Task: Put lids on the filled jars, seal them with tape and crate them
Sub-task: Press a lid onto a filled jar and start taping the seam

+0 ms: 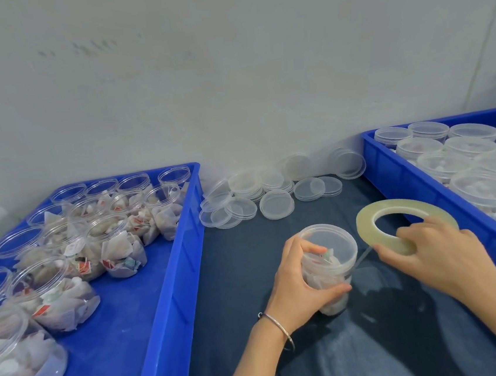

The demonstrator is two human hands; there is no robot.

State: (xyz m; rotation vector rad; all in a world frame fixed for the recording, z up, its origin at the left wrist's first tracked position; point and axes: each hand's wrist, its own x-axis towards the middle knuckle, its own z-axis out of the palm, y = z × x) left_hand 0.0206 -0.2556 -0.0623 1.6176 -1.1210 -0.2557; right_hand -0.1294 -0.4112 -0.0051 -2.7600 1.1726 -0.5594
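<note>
Nearby, loose lids (276, 204) lie between blue crates (170, 275).

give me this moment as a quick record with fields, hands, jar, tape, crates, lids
left hand: left hand grips the lidded jar round its side
right hand: right hand holds the tape roll
tape: a strip runs from the roll to the jar just below its lid
left crate: left crate holds filled jars without lids
right crate: right crate holds jars with lids on
loose lids: loose lids lie piled on the table by the wall
stage: sealing under way, jar not yet crated
</note>
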